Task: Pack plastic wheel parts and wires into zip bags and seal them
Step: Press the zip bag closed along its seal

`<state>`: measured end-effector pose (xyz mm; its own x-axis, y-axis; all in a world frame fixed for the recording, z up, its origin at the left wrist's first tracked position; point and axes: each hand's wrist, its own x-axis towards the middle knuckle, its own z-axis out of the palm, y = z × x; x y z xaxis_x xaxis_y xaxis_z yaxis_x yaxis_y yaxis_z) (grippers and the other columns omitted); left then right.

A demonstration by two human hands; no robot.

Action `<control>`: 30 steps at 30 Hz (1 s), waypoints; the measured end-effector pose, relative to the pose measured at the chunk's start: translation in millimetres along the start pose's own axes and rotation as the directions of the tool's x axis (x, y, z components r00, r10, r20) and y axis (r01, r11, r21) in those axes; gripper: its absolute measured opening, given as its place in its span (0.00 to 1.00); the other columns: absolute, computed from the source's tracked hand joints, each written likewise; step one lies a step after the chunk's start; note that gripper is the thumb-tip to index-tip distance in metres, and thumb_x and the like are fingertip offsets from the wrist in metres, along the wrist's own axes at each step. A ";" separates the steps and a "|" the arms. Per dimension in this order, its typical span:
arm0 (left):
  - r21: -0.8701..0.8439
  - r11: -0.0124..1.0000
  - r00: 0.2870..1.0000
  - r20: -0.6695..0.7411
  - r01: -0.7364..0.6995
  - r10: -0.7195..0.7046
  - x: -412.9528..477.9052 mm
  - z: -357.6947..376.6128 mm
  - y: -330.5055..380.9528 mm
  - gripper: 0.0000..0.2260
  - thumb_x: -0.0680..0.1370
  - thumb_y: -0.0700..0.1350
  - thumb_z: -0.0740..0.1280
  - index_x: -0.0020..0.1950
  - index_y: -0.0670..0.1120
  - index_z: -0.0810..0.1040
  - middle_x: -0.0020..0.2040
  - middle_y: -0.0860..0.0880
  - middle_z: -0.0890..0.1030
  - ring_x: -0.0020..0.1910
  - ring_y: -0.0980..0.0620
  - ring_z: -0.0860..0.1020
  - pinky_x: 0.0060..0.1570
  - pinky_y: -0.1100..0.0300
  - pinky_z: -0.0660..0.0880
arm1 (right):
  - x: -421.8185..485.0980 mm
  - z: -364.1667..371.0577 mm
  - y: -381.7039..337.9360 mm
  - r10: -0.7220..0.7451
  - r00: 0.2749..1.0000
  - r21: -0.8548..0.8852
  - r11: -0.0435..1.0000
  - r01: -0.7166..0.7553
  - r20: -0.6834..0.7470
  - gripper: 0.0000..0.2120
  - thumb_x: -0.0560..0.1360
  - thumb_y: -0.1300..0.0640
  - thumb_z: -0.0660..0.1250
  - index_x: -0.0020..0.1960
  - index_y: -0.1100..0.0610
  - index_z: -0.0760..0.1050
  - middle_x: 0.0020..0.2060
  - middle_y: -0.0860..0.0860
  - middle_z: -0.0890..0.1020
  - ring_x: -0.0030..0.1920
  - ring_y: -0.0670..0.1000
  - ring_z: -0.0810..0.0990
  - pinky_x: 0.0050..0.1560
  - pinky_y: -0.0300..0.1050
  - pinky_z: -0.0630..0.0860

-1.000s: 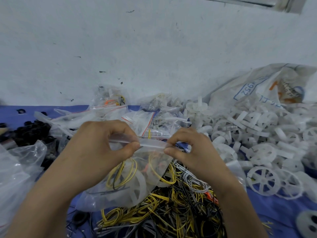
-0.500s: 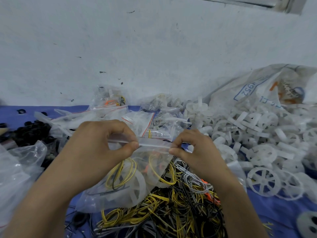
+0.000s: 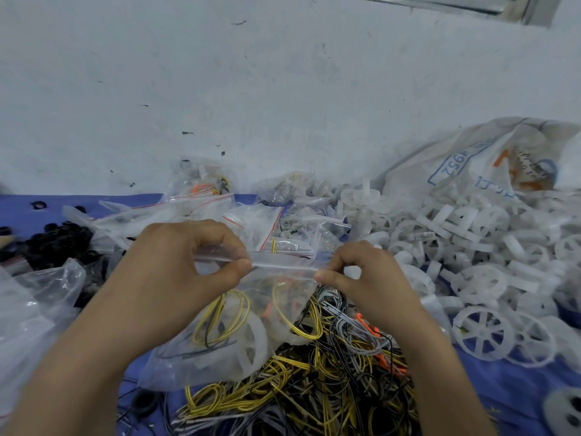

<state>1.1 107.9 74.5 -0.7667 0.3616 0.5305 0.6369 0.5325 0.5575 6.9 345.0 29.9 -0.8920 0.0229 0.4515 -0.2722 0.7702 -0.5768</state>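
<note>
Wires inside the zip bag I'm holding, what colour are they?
Yellow and black wires, plus a bit of orange, clearest in the head view.

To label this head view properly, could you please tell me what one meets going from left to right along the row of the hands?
From the left: pile of black rings → left hand → zip bag's seal strip → right hand → heap of white plastic wheels.
</note>
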 end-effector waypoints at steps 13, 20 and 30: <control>0.026 0.999 0.998 0.035 -0.046 0.045 3.2 18.4 11.1 0.04 0.68 0.48 0.72 0.35 0.57 0.80 0.38 0.61 0.81 0.42 0.62 0.79 0.44 0.63 0.72 | -4.6 10.8 -35.1 -0.295 0.954 0.322 0.909 0.265 0.047 0.03 0.71 0.55 0.71 0.41 0.48 0.80 0.40 0.43 0.82 0.48 0.45 0.79 0.51 0.44 0.73; -0.011 1.000 0.999 0.033 0.012 -0.012 3.6 22.3 11.8 0.03 0.67 0.54 0.69 0.36 0.57 0.80 0.39 0.62 0.81 0.42 0.61 0.79 0.46 0.54 0.75 | -4.7 11.2 -35.8 -0.317 0.948 0.290 0.910 0.298 0.022 0.01 0.72 0.56 0.70 0.41 0.52 0.80 0.38 0.45 0.81 0.46 0.46 0.78 0.49 0.45 0.72; -0.136 0.990 0.998 0.054 0.027 -0.019 4.9 23.8 7.0 0.03 0.68 0.47 0.71 0.40 0.55 0.79 0.40 0.58 0.82 0.43 0.60 0.79 0.44 0.65 0.72 | -3.7 13.5 -38.1 -0.316 0.948 0.311 0.905 0.290 0.035 0.00 0.73 0.62 0.68 0.44 0.59 0.77 0.40 0.47 0.78 0.46 0.46 0.76 0.51 0.45 0.72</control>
<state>-0.1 131.6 65.8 -0.7822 0.3918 0.4845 0.6214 0.4332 0.6529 15.7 307.0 41.0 -0.7721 -0.2439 0.5869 -0.6177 0.5055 -0.6025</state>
